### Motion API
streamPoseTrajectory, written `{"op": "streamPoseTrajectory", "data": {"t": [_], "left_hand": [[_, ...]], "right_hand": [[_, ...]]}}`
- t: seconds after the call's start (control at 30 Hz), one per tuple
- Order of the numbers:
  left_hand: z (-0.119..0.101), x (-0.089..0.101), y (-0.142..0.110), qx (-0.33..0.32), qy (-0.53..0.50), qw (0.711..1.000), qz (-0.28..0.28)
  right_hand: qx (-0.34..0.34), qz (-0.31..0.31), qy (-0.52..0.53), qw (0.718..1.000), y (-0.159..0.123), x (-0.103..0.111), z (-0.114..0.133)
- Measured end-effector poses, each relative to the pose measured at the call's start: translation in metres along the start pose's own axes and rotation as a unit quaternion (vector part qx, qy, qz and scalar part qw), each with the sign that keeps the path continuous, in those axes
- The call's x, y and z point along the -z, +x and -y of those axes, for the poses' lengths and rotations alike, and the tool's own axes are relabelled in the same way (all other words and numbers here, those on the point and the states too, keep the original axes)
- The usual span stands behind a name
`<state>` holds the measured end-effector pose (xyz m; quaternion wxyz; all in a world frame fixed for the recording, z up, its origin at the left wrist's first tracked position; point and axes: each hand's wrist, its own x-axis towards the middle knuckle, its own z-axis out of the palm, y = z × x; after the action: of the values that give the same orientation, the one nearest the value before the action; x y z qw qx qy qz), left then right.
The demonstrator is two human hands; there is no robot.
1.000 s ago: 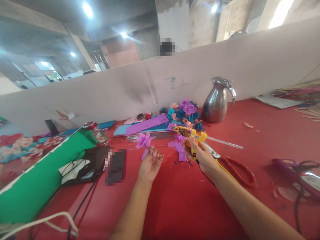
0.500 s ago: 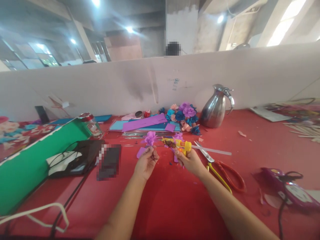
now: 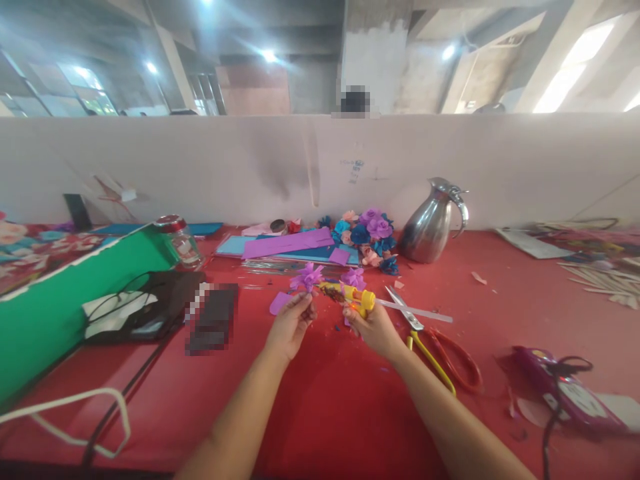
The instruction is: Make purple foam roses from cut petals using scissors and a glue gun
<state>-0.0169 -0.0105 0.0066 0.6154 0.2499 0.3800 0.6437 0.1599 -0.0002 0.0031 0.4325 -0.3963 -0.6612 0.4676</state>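
Note:
My left hand [image 3: 293, 325] is closed, pinching the lower end of a purple paper flower [image 3: 307, 277] held upright. In my right hand [image 3: 373, 325] is a yellow hot glue gun [image 3: 361, 298], its fingers wrapped round the handle. The gun's dark, glue-stained nozzle points left and lies close to the base of the flower; whether they touch I cannot tell. A translucent glue stick [image 3: 417, 311] sticks out of the gun's back end. Behind the gun lie more purple petals [image 3: 353, 278], and a loose purple petal [image 3: 280, 303] rests left of the flower.
Scissors [image 3: 425, 340] with red and yellow handles lie right of my right hand. Beyond are purple crepe paper [image 3: 287, 243], finished paper flowers [image 3: 371, 233] and a steel jug [image 3: 430, 223]. At left are a glass jar [image 3: 181, 247], a green board [image 3: 120, 267] and a pixelated dark object [image 3: 214, 320].
The purple flower has been tilted, showing more of its spread petals. The gun's nozzle now sits nearer its base. My view has shifted slightly.

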Motion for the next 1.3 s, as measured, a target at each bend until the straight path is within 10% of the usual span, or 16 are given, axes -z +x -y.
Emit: {"op": "streamPoseTrajectory", "data": {"t": [1.3], "left_hand": [[0.0027, 0.0033, 0.0031, -0.020, 0.007, 1.000, -0.006]], "right_hand": [[-0.022, -0.019, -0.081, 0.996, 0.0003, 0.0031, 0.0041]]}}
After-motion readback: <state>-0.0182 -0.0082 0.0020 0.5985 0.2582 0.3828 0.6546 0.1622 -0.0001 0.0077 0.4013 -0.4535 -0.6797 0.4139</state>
